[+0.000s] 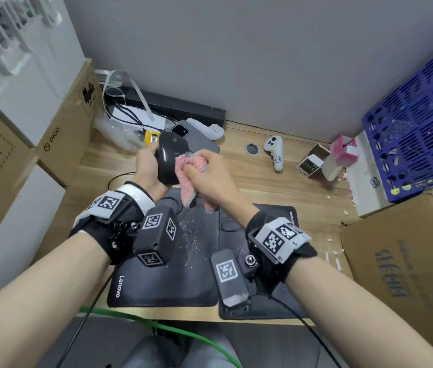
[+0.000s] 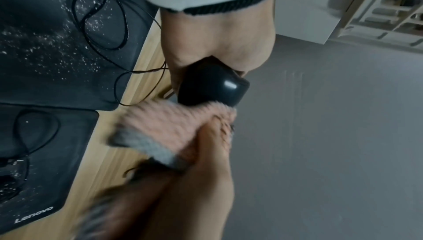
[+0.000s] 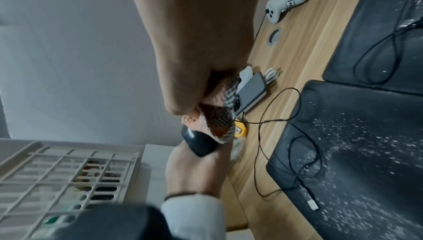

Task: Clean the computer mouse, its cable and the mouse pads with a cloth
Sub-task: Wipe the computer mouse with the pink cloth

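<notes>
My left hand (image 1: 147, 166) grips a glossy black computer mouse (image 1: 169, 159) and holds it up above the desk. My right hand (image 1: 207, 176) holds a pink cloth (image 1: 187, 176) bunched in its fingers, pressed against the mouse's right side. The same contact shows in the left wrist view, cloth (image 2: 164, 126) under the mouse (image 2: 213, 86). The thin black mouse cable (image 3: 297, 126) loops over two black Lenovo mouse pads (image 1: 157, 277) (image 1: 271, 296); its USB plug (image 3: 312, 204) lies on one. White crumbs dust the left pad (image 2: 45, 45).
Cardboard boxes (image 1: 59, 134) stand at the left, another box (image 1: 406, 261) at the right with a blue crate (image 1: 417, 123) behind it. A white controller (image 1: 275, 152), a phone (image 1: 197, 139), a yellow item (image 1: 151, 135) and small cartons (image 1: 313, 163) lie at the back.
</notes>
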`<state>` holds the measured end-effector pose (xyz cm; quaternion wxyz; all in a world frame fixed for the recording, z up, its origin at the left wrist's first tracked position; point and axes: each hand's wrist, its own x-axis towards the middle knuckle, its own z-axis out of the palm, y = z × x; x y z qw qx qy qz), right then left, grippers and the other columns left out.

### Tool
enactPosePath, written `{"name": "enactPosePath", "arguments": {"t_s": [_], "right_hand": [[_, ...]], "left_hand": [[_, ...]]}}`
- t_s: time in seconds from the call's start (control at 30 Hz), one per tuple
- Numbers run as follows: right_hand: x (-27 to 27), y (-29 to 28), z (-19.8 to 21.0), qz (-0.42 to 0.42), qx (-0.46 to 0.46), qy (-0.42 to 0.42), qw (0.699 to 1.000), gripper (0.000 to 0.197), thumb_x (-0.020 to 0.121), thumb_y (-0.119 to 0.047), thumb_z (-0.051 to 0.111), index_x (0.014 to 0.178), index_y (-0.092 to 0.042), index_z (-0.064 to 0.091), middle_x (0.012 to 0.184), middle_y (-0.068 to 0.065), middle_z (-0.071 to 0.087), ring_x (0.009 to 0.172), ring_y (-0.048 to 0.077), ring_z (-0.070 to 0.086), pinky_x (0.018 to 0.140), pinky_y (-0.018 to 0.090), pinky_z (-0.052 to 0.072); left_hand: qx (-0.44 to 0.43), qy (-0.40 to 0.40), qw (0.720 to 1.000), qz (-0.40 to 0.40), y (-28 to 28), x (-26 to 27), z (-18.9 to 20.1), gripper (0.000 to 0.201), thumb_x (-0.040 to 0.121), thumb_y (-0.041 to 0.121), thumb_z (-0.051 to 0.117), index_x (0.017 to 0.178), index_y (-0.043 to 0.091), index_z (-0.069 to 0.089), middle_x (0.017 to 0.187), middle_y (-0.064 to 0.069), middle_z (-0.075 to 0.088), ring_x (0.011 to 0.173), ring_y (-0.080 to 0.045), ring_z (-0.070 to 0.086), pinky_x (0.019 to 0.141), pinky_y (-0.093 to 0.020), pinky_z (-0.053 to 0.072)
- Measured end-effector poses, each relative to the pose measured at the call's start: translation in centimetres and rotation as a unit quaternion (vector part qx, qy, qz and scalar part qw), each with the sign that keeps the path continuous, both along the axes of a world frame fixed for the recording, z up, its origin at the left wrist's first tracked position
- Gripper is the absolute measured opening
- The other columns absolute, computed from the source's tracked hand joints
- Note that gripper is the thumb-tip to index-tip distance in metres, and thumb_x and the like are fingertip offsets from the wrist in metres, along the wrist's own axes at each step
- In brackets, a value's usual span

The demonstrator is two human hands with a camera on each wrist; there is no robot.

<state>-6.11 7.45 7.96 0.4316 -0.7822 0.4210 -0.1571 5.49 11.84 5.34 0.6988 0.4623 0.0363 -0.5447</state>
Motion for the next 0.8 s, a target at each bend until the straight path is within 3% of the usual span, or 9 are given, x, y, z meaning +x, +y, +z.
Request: {"name": "enactPosePath", "arguments": {"t_s": [0.07, 0.17, 0.27, 0.37, 0.47, 0.6, 0.7, 0.8], "right_hand": [[0.7, -1.4, 0.2, -0.049, 0.011, -0.005, 0.999, 0.011, 0.081, -0.035, 0.058, 0.084, -0.024, 0.060, 0.087, 0.005, 0.069, 0.092, 0.033, 0.065, 0.082, 0.047, 0.053], [1.0, -2.7, 0.5, -0.089, 0.039, -0.024, 0.995, 0.011, 0.082, -0.031, 0.057, 0.074, -0.025, 0.053, 0.080, 0.004, 0.065, 0.089, 0.036, 0.066, 0.076, 0.044, 0.052], [0.9, -1.0, 0.5, -0.053, 0.041, -0.024, 0.997, 0.012, 0.083, -0.032, 0.059, 0.081, -0.021, 0.059, 0.075, 0.003, 0.068, 0.073, 0.028, 0.065, 0.069, 0.043, 0.053], [0.7, 0.4, 0.4, 0.014, 0.052, -0.005, 0.999, 0.007, 0.085, -0.027, 0.064, 0.081, -0.023, 0.061, 0.072, -0.003, 0.065, 0.070, 0.018, 0.062, 0.066, 0.034, 0.051], [0.7, -1.5, 0.8, -0.010, 0.053, -0.008, 0.998, 0.005, 0.085, -0.028, 0.063, 0.084, -0.024, 0.063, 0.077, 0.001, 0.069, 0.072, 0.019, 0.066, 0.064, 0.035, 0.052], [1.0, -3.8, 1.0, -0.088, 0.054, -0.024, 0.994, 0.009, 0.084, -0.026, 0.061, 0.084, -0.017, 0.063, 0.074, 0.006, 0.067, 0.073, 0.029, 0.067, 0.057, 0.038, 0.049], [0.9, -2.5, 0.3, -0.080, 0.053, -0.028, 0.995, 0.009, 0.082, -0.026, 0.059, 0.080, -0.018, 0.061, 0.071, 0.006, 0.068, 0.070, 0.029, 0.067, 0.063, 0.041, 0.053], [0.3, -0.1, -0.2, -0.008, 0.053, 0.002, 0.999, 0.007, 0.085, -0.024, 0.062, 0.082, -0.018, 0.061, 0.071, -0.001, 0.065, 0.069, 0.017, 0.062, 0.065, 0.031, 0.049]], "left_hand": [[-0.027, -0.001, 0.999, -0.045, 0.6, -0.5, 0.3, 0.034, 0.098, 0.032, 0.038, 0.094, 0.011, 0.065, 0.086, -0.007, 0.067, 0.076, -0.020, 0.065, 0.070, -0.028, 0.057], [-0.043, -0.013, 0.997, -0.059, 0.9, -1.0, 0.8, 0.032, 0.099, 0.027, 0.038, 0.087, 0.012, 0.064, 0.074, -0.003, 0.067, 0.060, -0.015, 0.064, 0.057, -0.021, 0.054], [-0.021, 0.007, 1.000, -0.007, 0.9, -0.2, 0.7, 0.033, 0.098, 0.032, 0.039, 0.090, 0.011, 0.064, 0.077, -0.006, 0.067, 0.067, -0.019, 0.066, 0.065, -0.027, 0.055], [0.009, 0.046, 0.997, 0.055, 0.7, 0.5, 0.1, 0.034, 0.096, 0.033, 0.039, 0.083, 0.011, 0.060, 0.070, -0.008, 0.061, 0.059, -0.019, 0.061, 0.062, -0.025, 0.051], [-0.024, 0.016, 1.000, -0.008, 1.0, -0.4, 0.9, 0.036, 0.098, 0.032, 0.035, 0.088, 0.011, 0.063, 0.076, -0.007, 0.066, 0.066, -0.019, 0.065, 0.065, -0.027, 0.054], [-0.035, -0.018, 0.997, -0.068, 1.4, -1.5, 1.6, 0.032, 0.098, 0.030, 0.040, 0.086, 0.012, 0.064, 0.074, -0.003, 0.067, 0.060, -0.016, 0.063, 0.063, -0.026, 0.052], [-0.009, -0.025, 0.999, -0.024, 0.8, -1.1, 1.3, 0.031, 0.098, 0.029, 0.040, 0.090, 0.010, 0.063, 0.073, -0.004, 0.066, 0.064, -0.018, 0.063, 0.061, -0.024, 0.054], [0.024, 0.014, 0.999, 0.039, 0.4, -0.4, 0.3, 0.032, 0.097, 0.030, 0.040, 0.082, 0.011, 0.061, 0.065, -0.004, 0.063, 0.054, -0.017, 0.062, 0.053, -0.020, 0.052]]}}
